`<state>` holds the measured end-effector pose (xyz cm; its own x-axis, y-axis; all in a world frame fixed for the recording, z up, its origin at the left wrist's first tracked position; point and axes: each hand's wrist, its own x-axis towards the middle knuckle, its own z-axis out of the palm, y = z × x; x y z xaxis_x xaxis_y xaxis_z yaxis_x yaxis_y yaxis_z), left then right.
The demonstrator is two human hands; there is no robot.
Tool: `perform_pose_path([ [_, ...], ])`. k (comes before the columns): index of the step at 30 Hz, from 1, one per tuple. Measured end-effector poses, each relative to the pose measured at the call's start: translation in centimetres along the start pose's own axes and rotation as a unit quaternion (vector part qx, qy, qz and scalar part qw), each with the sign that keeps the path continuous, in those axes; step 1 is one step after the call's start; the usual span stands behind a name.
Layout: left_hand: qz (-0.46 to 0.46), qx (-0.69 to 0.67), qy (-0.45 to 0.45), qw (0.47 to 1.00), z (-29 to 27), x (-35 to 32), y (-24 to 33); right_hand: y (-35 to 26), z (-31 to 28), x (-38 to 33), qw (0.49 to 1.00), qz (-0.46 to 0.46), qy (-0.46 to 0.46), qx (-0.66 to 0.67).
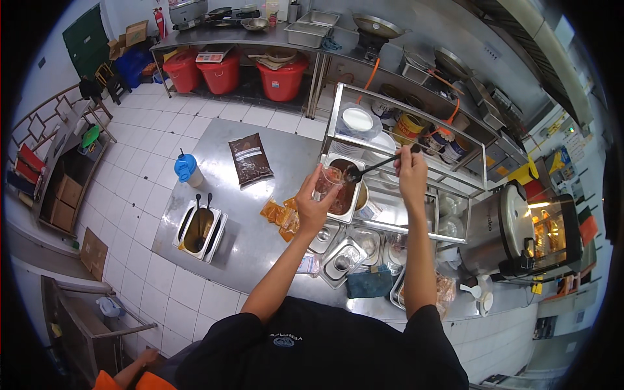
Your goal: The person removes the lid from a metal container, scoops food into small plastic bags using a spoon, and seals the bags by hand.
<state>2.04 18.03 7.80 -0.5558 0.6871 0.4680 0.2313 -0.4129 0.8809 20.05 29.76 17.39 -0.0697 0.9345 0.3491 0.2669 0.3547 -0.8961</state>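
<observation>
My left hand (pixel 313 198) is closed round a small clear plastic cup (pixel 329 180) with reddish contents. It holds the cup over the left side of a rectangular metal container (pixel 342 207) of dark brown-red sauce. My right hand (pixel 411 170) grips the handle end of a black ladle (pixel 380 165). The ladle's bowl (pixel 353 173) is beside the cup, above the sauce container; whether they touch I cannot tell. To the left lie orange-brown sachets (pixel 284 218) and a sealed bag of dark brown stuff (pixel 249 160).
A blue-lidded bottle (pixel 188 169) and a metal container with black ladles (pixel 199 229) stand left. A metal rack (pixel 478 162) rises to the right, before a large cooker (pixel 497 227). Metal lids (pixel 343 261) lie near me. Another person's arm (pixel 138 365) shows at lower left.
</observation>
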Motion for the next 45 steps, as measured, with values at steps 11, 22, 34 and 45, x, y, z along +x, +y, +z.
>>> perform_pose_path([
  [11,0.011,-0.066,-0.002,0.998,1.1,0.0,0.4,-0.3,3.3,-7.5,0.988,-0.079,0.053,-0.118],
  [22,0.098,0.002,-0.029,0.995,1.7,-0.4,3.4,-1.9,3.0,-8.7,0.988,0.000,-0.131,0.087],
  [34,-0.226,-0.327,-0.116,0.910,1.2,-0.2,3.5,-3.5,-0.3,-7.2,0.987,-0.044,-0.154,0.009],
  [45,-0.267,-0.368,-0.086,0.887,1.8,-0.2,5.8,-2.1,0.5,-8.7,0.983,0.017,-0.102,0.154],
])
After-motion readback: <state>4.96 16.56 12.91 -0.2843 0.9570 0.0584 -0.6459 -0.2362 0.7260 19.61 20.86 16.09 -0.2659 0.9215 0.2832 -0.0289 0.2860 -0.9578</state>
